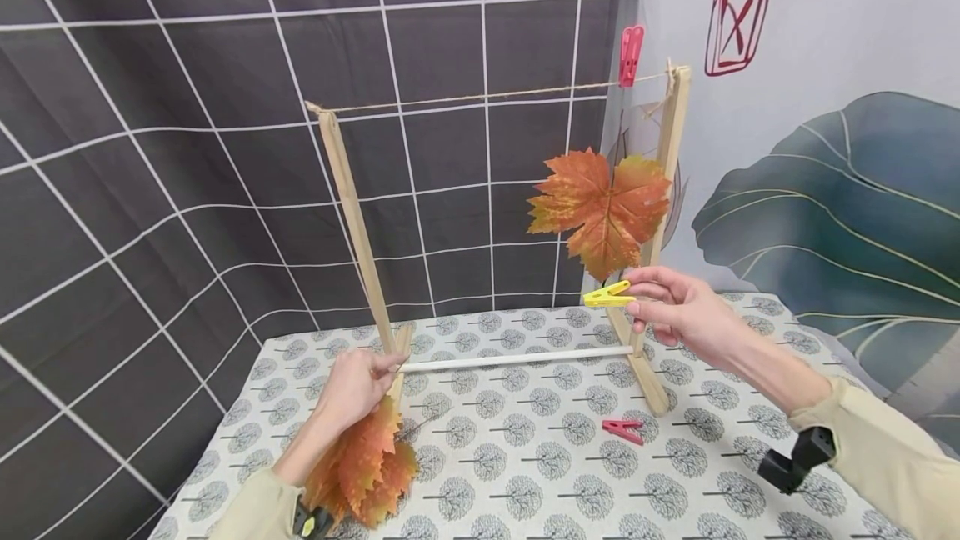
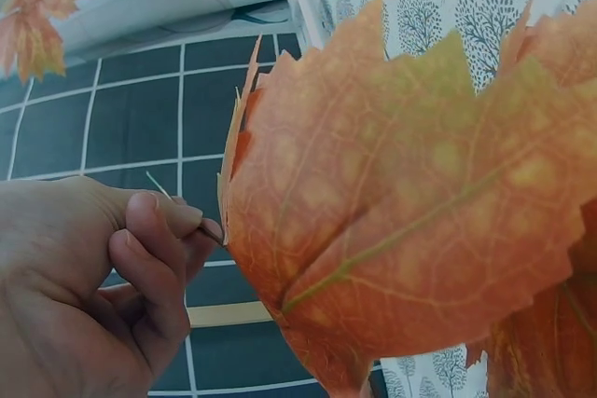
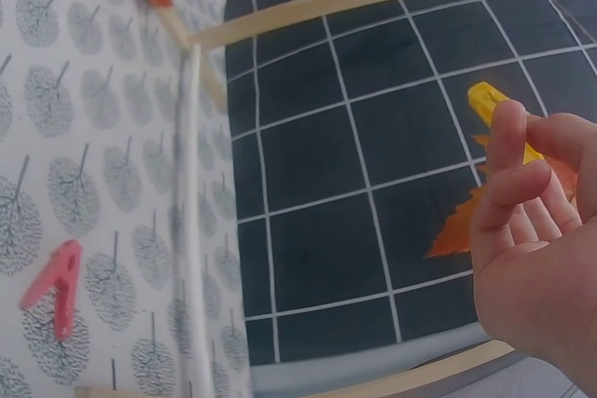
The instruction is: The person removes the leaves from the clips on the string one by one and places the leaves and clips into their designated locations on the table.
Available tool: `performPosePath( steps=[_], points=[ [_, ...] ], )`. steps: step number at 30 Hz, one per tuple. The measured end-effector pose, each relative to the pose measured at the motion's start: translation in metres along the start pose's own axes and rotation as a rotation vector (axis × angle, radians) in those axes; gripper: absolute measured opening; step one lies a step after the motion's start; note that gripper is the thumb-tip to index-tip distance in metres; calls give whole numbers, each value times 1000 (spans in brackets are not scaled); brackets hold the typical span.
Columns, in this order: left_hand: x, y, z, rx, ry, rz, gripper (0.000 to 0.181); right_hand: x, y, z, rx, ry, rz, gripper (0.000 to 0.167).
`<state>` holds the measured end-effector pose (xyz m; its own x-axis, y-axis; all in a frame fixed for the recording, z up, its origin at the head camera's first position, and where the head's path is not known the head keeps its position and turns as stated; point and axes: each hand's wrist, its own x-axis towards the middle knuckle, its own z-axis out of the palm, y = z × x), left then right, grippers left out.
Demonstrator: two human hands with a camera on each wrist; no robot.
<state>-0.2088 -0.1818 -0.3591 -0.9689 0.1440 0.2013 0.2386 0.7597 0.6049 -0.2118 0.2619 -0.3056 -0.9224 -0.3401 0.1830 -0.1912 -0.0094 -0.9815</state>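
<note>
Plainly, the right hand (image 1: pixel 678 307) pinches a yellow clothespin (image 1: pixel 606 296) by its handle end, presumably for squeezing it; its long axis lies nearly level, nose leftward, near a wooden post (image 1: pixel 672 119). The left hand (image 1: pixel 354 386) pinches maple leaves (image 1: pixel 367 465) stem-first, apparently keeping them uncreased, hanging toward the table (image 1: pixel 517 465).

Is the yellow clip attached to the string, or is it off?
Off. In the head view, the right hand holds the yellow clip well below the string, with a visible gap between them.
</note>
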Motion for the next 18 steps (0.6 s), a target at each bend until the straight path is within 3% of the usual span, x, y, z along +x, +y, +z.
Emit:
performPosePath(
  steps=[10,18],
  points=[
    [-5,-4,3,21,9,23,33,-9,14,0,40,-12,5,35],
    [-5,-8,6,58,15,37,31,-16,28,-1,-5,-2,23,34]
  ],
)
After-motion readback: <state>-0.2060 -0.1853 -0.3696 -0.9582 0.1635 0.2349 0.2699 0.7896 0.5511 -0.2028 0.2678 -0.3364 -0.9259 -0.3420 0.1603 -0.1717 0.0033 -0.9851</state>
